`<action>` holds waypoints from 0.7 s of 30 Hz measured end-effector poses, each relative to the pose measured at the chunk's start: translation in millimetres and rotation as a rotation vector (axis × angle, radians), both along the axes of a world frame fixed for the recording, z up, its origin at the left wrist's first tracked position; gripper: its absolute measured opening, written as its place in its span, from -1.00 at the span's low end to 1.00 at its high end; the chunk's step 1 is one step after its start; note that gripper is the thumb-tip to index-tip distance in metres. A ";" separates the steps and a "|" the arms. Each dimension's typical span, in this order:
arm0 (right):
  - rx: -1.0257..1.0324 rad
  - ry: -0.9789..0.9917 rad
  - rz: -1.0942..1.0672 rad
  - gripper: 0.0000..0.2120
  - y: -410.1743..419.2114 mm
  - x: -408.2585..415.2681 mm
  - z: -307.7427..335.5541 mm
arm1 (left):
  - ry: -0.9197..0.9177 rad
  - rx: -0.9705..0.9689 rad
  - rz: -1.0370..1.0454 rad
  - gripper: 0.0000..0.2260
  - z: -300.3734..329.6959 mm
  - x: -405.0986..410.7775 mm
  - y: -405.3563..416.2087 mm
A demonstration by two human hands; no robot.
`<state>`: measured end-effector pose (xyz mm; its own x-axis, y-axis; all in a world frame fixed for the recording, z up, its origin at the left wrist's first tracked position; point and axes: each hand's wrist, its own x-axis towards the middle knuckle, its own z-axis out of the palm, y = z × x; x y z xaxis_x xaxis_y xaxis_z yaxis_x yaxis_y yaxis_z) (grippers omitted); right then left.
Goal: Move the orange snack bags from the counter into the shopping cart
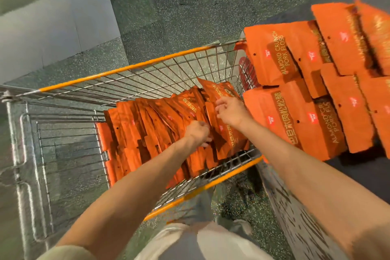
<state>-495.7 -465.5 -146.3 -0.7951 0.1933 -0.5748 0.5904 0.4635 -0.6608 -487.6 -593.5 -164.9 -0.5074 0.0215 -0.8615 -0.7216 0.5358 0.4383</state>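
Reaching down into the wire shopping cart with orange-trimmed rim, both hands work among the flat orange foil snack bags already packed there. Those bags stand on edge in a leaning row along the basket, which looks like a way to fit more in than laying them flat would allow.

The left hand has its fingers curled down among the top edges of the row. It appears to grip or steady a bag there, but the fingertips are hidden behind the knuckles, so I cannot tell for sure what it holds. The right hand sits at the end of the row nearest the counter, fingers bent and pinching the upper edge of the last, tilted bag. My reading is that this bag is being tucked against the others so the row stays upright.

Just beside the cart, on the right, the remaining orange bags printed "ALMOND CRUNCH PORK FLOSS" lie flat in overlapping stacks on the dark counter, close enough for a short reach. Many are still there, so the task seems perhaps half done.

Below the cart lies speckled grey-green flooring.
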 end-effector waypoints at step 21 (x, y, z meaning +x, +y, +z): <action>0.079 0.438 -0.040 -0.72 55.9 241.0 222.3 | 0.600 0.245 -0.117 -0.72 213.4 137.5 21.1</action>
